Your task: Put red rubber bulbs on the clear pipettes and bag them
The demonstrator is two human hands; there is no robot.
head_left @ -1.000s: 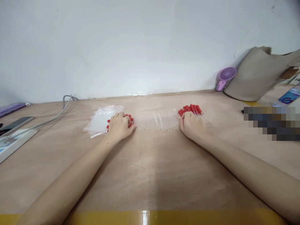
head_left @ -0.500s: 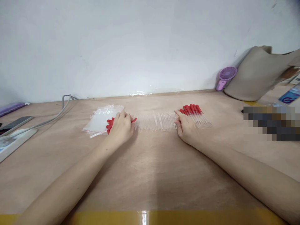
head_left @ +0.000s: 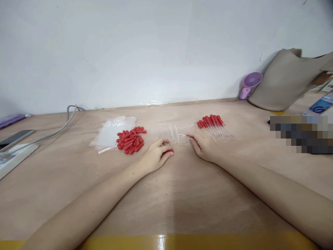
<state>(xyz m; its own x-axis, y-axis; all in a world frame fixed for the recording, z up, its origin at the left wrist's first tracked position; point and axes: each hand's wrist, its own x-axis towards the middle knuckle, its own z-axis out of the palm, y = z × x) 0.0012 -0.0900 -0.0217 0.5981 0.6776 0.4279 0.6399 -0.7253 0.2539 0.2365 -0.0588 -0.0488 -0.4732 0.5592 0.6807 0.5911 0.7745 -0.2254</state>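
Left fingers (head_left: 166,148) pinch a red bulb (head_left: 171,151) (mostly hidden); right fingers (head_left: 195,136) clamp a clear tube (head_left: 183,135).

Red bulbs (head_left: 132,140): smooth, rubbery-looking, mostly matt. Clear tubes (head_left: 171,132): transparent, shiny, glass or plastic, can't tell. Flat bags (head_left: 108,133): thin clear plastic film, glossy, crinkled edges. Tabletop (head_left: 145,201): wood-look, smooth, low sheen. Yellow front strip (head_left: 117,242): glossy, bright glare spot. Wall (head_left: 156,52): painted look, matt, few scuffs. Fan (head_left: 252,80): smooth purple plastic. Cable (head_left: 61,127): matt grey plastic sheath.
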